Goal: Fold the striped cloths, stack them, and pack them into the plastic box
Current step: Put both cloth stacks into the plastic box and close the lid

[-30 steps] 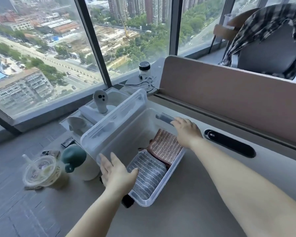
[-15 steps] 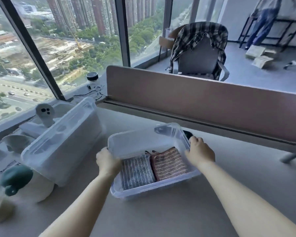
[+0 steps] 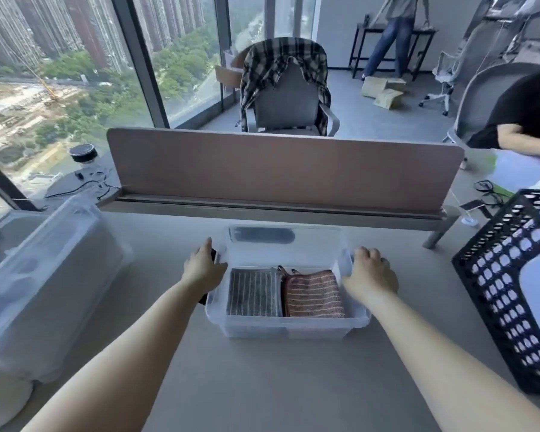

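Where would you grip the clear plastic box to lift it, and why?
By the rim of the plastic box at both short ends, left hand from the left, right hand from the right: the lip overhangs, and even lifting should keep cloths level.

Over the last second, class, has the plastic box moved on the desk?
Yes. The plastic box has slid right, away from the large clear container, and turned square to the desk divider.
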